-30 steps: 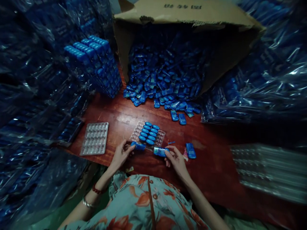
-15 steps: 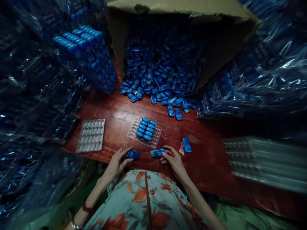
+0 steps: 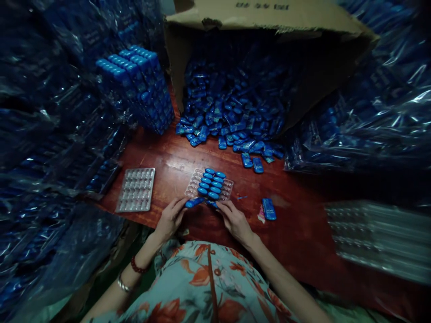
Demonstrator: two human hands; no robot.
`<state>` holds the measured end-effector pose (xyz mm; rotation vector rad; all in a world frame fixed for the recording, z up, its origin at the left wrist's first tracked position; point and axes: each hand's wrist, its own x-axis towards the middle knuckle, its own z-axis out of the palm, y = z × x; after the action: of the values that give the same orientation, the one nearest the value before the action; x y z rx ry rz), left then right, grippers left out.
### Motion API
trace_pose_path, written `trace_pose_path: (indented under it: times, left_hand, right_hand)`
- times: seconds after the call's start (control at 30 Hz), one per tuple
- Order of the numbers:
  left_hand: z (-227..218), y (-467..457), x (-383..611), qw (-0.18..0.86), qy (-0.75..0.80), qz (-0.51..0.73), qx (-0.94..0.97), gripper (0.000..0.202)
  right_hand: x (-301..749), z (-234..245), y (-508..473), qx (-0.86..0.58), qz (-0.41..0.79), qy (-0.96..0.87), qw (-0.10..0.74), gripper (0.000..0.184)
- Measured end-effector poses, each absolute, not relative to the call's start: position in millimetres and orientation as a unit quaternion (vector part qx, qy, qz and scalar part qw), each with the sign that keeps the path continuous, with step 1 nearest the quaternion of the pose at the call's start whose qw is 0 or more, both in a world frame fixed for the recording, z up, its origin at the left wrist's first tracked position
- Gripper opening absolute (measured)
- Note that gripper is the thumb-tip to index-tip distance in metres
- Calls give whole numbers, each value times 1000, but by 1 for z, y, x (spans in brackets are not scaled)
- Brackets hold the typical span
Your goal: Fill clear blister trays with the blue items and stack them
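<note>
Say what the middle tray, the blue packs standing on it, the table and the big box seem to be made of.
Tray: likely thin clear plastic, glossy; the table's red-brown shows through.
Blue packs: perhaps plastic, smooth and shiny; they catch highlights.
Table: probably varnished wood; streaky grain, bright sheen.
Box: cardboard, matte brown; its flap edge is ragged.

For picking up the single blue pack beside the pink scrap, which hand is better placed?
Probably the right hand: that blue pack lies on its outer side, farther from the left hand. Both hands seem to hold blue pieces, so the right would need freeing first.
</note>
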<state>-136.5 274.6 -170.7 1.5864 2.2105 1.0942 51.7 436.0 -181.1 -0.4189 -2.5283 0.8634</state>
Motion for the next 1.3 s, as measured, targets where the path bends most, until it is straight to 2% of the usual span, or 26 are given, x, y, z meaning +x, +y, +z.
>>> trace_pose_path:
  times: [0.1,0.17,0.37,0.57,0.67,0.87,1.0,1.07,1.13,1.2,1.3]
  left_hand:
    - [-172,288,-146,113,736,330,579,32]
    - [-178,293,-147,118,731,285,608,34]
    - [-182,298,-138,108,713,183,668,38]
    - [-163,311,-112,54,749,-37,660,33]
    - [-167,313,-100,13,731,-47,680,33]
    - [-175,307,-93,-25,723,27,690,43]
    - [-146,337,-132,37,771,20,636,18]
    - [-130,366,-165,73,787,18,613,32]
    - [-123,399,-200,83,816,42,571,39]
    - [-126,431,-227,70,850,73,517,39]
    - [-143,470,-247,43,866,97,489,33]
  right_hand:
    - [52,-178,442,-115,215,-956,160,46]
    - [52,-171,446,-96,177,-970,136,46]
    - [44,-146,453,-52,103,-990,83,33]
    - [31,-140,447,3,43,-997,63,24]
    - [32,-147,447,-16,43,-995,91,25]
    - [50,-168,439,-91,51,-968,228,40]
    - [58,-177,462,-145,153,-936,280,45]
    - [54,-178,493,-241,163,-908,300,39]
    - [43,-177,532,-359,125,-885,271,34]
    - [25,-172,568,-448,61,-877,161,34]
    - [-5,-163,596,-487,2,-873,17,34]
